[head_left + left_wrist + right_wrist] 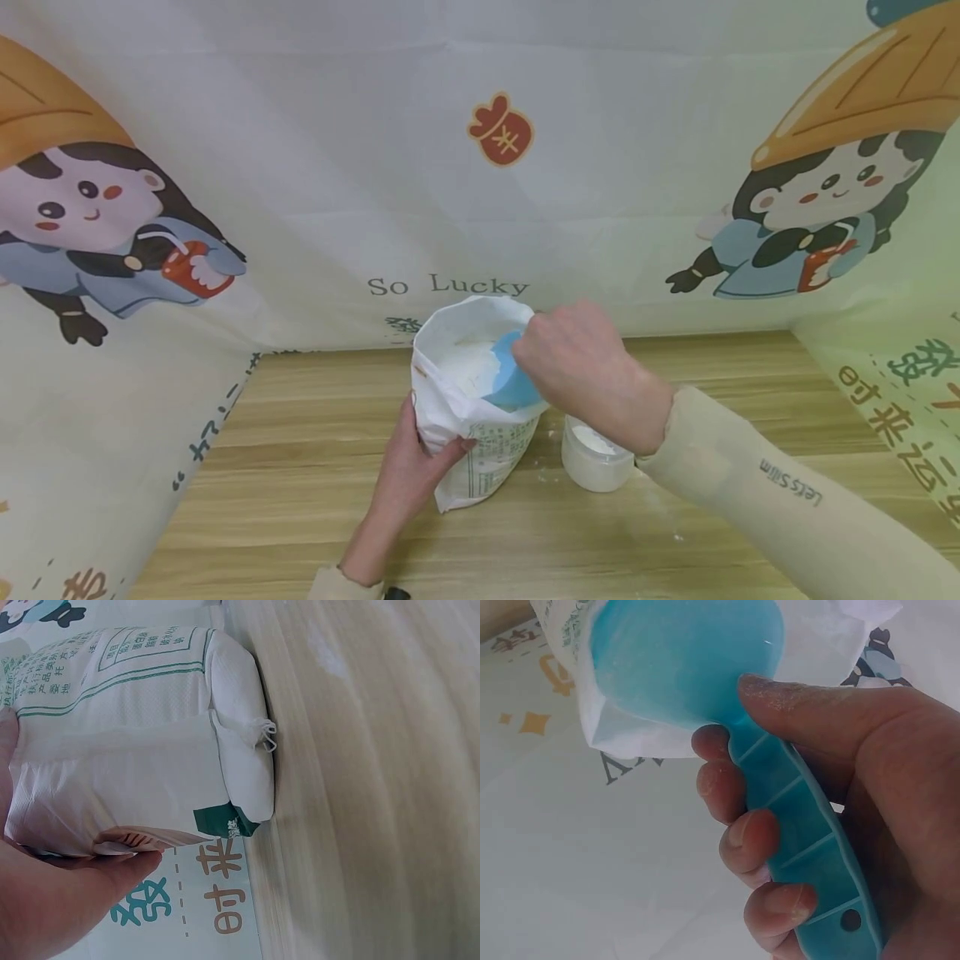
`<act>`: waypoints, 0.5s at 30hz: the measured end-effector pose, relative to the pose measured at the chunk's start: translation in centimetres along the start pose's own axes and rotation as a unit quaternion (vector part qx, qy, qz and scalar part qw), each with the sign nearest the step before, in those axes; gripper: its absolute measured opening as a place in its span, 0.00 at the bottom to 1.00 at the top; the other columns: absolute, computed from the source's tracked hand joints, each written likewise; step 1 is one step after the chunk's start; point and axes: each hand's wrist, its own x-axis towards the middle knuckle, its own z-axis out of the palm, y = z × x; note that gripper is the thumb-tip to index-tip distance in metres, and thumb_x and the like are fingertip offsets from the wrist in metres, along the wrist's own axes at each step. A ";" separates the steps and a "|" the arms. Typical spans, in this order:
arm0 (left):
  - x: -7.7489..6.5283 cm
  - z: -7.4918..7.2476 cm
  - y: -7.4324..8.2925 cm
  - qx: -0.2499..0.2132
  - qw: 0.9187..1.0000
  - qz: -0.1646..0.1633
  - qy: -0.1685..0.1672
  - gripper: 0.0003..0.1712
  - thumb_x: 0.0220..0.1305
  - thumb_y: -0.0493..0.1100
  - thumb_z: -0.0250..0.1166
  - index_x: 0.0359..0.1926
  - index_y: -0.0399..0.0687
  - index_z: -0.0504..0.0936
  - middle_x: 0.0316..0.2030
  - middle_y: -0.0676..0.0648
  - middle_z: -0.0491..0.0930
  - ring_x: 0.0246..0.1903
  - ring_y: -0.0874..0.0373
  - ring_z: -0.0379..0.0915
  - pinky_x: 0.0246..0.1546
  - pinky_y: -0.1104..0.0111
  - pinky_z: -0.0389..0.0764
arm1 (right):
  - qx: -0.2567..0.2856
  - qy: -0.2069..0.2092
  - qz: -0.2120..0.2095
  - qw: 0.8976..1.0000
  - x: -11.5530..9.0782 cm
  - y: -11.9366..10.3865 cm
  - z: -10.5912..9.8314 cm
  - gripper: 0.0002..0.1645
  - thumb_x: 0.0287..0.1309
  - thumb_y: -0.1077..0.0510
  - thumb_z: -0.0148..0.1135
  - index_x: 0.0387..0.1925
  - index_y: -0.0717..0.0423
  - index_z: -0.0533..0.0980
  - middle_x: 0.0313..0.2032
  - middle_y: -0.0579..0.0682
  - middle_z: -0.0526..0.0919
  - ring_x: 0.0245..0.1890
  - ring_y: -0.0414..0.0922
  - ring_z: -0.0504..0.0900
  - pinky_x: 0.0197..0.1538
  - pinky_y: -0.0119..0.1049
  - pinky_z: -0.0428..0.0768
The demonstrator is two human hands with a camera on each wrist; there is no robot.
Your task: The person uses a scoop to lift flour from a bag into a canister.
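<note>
A white woven bag [498,458] with green print stands upright on the table, its mouth open and white powder [468,367] inside. My left hand [411,471] grips the bag's near left side, thumb across the front; the fingers behind it are mostly hidden. Curled round the ribbed handle of a blue plastic scoop [799,817], my right hand [870,765] has its thumb near the bowl and powder on its skin. In the head view the scoop's bowl [513,379] is tilted inside the bag's mouth, near the powder. How much powder the bowl carries is hidden.
Just right of the bag, under my right forearm, stands a clear round jar [596,467] with white powder in it. Powder specks lie on the wood-grain table [300,483]. A printed cloth [337,167] walls the back and both sides.
</note>
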 end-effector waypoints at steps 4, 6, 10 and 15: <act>0.0 0.0 0.1 -0.001 1.000 -0.002 0.000 0.54 0.56 0.43 0.80 0.77 0.48 0.58 0.58 0.40 0.78 0.55 0.44 0.77 0.55 0.48 0.78 | 0.016 0.002 0.000 1.000 -0.1 0.0 0.5 0.23 0.49 0.73 0.62 0.11 0.49 0.66 0.15 0.45 0.63 0.17 0.40 0.55 0.16 0.31 0.61; 0.0 0.0 0.0 -0.002 1.000 0.000 -0.001 0.54 0.56 0.43 0.80 0.77 0.48 0.58 0.59 0.40 0.78 0.55 0.44 0.77 0.55 0.47 0.78 | 0.031 -0.006 0.001 0.999 -0.1 0.0 0.8 0.22 0.50 0.73 0.61 0.11 0.49 0.67 0.16 0.45 0.65 0.17 0.41 0.57 0.16 0.33 0.63; 0.0 0.0 0.0 -0.009 1.000 0.004 -0.003 0.55 0.55 0.43 0.80 0.78 0.49 0.58 0.60 0.40 0.78 0.56 0.44 0.77 0.57 0.47 0.78 | 0.063 -0.021 0.005 0.998 -0.3 0.3 1.3 0.22 0.51 0.73 0.60 0.13 0.49 0.68 0.16 0.46 0.68 0.18 0.42 0.60 0.16 0.35 0.66; 0.0 0.0 0.0 -0.010 1.000 0.005 -0.004 0.55 0.56 0.44 0.80 0.78 0.49 0.57 0.61 0.40 0.77 0.57 0.44 0.76 0.57 0.46 0.77 | 0.083 -0.004 0.009 0.996 -0.6 0.5 2.1 0.21 0.52 0.73 0.60 0.13 0.49 0.69 0.16 0.46 0.67 0.18 0.43 0.60 0.17 0.35 0.63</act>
